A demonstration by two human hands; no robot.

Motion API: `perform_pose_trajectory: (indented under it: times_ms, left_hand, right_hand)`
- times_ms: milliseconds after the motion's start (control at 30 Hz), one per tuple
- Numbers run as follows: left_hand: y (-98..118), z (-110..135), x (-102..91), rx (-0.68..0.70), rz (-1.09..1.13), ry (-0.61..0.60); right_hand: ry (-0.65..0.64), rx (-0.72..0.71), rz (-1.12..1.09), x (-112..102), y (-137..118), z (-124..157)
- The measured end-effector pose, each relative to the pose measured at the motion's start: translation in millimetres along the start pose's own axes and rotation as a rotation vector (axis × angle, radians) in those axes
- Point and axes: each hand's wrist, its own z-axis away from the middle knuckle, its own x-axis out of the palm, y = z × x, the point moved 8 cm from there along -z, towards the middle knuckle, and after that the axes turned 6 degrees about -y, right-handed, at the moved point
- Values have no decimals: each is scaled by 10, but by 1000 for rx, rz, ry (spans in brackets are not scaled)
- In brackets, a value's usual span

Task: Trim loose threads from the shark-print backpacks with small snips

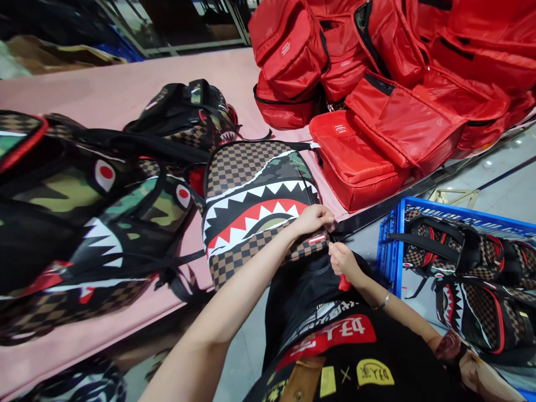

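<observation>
Backpack lies front-up at your near tabletop edge, close for access. Your left hand pinches its near right corner, probably steadying it; right hand, just beside, grips something red.

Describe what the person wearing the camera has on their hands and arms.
The left hand and right hand are gloveless, the forearms sleeveless. A thin, light-coloured bracelet circles the right wrist; a dark reddish patch farther up that arm is unclear.
</observation>
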Motion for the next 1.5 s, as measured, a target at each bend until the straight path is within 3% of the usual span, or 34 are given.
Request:
perform_pose_trajectory:
  times_ms: [133,233,300,367,500,567,700,867,1333,1500]
  left_hand:
    - [278,237,6,-44,100,45]
    - [739,540,151,146,155,-125]
    - [908,743,217,232,128,-222]
    - [802,853,116,165,90,-111]
    - [217,1018,-254,-188,-179,362]
    - [46,1065,-288,-304,-343,459]
    - [-4,1068,-178,-396,-480,523]
    - [47,1024,-63,-408,-511,509]
    - [-62,1131,-116,-329,-346,581]
    - [-43,1126,-108,-390,-418,592]
  right_hand:
    - [-5,-39,-8,-152,-11,37]
    - [11,-110,57,-334,-80,38]
    - [26,-172,133,-446,-167,14]
    - [25,-229,213,-520,-265,-37]
    - [-69,-257,286,-562,-379,-205]
    - [-119,-260,300,-568,-407,-287]
    - [-174,-276,324,-573,-440,-401]
    - [-241,-301,366,-522,-486,-468]
    - [-295,-381,454,-459,-613,-498]
    - [-279,-363,461,-530,-578,-511]
